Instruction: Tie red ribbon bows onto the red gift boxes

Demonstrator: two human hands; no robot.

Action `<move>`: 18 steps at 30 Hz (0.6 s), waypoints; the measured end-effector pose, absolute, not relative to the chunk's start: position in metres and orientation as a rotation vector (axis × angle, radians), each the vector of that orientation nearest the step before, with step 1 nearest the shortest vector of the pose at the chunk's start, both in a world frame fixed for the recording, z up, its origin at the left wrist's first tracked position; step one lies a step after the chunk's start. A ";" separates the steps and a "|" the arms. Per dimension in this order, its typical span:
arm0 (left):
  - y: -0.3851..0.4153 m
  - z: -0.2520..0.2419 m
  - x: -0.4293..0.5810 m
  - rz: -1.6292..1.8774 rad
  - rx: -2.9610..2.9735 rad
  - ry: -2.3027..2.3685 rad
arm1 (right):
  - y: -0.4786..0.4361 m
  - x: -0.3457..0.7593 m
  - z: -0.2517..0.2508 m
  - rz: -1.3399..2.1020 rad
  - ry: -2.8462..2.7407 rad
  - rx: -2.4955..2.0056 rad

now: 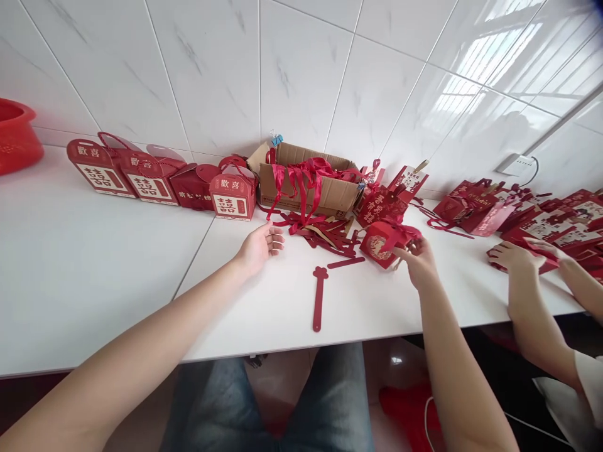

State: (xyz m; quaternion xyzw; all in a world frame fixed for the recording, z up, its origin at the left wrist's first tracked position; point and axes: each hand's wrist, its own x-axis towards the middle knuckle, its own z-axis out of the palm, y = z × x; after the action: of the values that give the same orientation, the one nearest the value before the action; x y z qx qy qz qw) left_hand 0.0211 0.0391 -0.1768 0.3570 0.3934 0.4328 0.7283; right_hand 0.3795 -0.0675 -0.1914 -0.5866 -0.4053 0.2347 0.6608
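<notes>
My right hand [418,260] grips a small red gift box [378,246] by its right side, near the ribbon bow [400,232] on top. The box is tilted and has a round gold print. My left hand [262,248] is over the table with its fingers loosely curled and apart. A red ribbon end hangs just beyond its thumb; I cannot tell whether they touch. Between my hands lies a pile of dark red paper strips [330,235]. Closer to me are a single strip [346,262] and a strip with a flower-shaped end [318,301].
Behind the pile, a cardboard box [292,193] holds red ribbons [320,166]. Several finished red boxes [230,196] line the wall at left, near a red basin [16,138]. At right, a co-worker's hands [516,256] handle red packaging beside many red boxes [475,204] and a power strip [516,164].
</notes>
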 end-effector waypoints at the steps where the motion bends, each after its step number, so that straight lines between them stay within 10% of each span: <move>1: 0.039 -0.176 0.021 0.952 0.785 0.867 | -0.063 0.382 -0.198 0.534 -0.890 -1.350; 18: 0.040 -0.178 0.018 0.947 0.807 0.875 | 0.039 0.417 -0.217 0.168 -0.715 -1.522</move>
State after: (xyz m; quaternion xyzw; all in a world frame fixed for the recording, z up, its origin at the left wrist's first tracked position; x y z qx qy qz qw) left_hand 0.0181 0.0402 -0.1779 0.3657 0.3966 0.4293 0.7243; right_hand 0.4168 0.0388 -0.2166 -0.6737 -0.3165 0.0745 0.6636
